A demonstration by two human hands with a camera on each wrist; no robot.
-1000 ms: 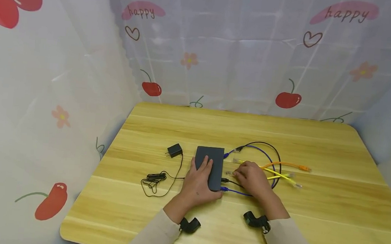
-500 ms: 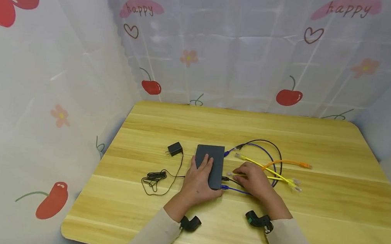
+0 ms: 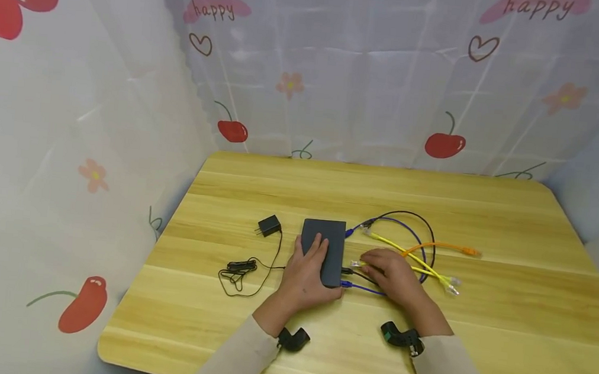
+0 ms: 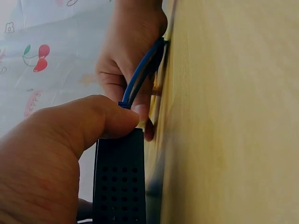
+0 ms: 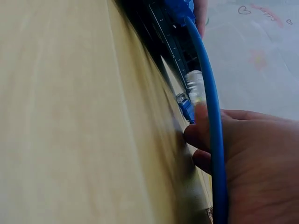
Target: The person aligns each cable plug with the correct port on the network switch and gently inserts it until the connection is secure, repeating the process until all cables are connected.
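Between the far and near edges of the counter (image 3: 514,241), the left hand (image 3: 303,279) grips a black box (image 3: 333,252), its numerals (image 5: 168,39) visible only from the right wrist, while the right hand (image 3: 395,275) pinches a yellow cable (image 3: 363,264).

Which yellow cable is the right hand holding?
The yellow cable whose clear plug pokes out from the right hand toward the dark box; the other yellow cable lies beyond the hand, ungripped.

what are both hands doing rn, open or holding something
Left hand: holding the black box, fingers over its top, thumb at its near end.
Right hand: pinching a yellow cable just behind its clear plug.
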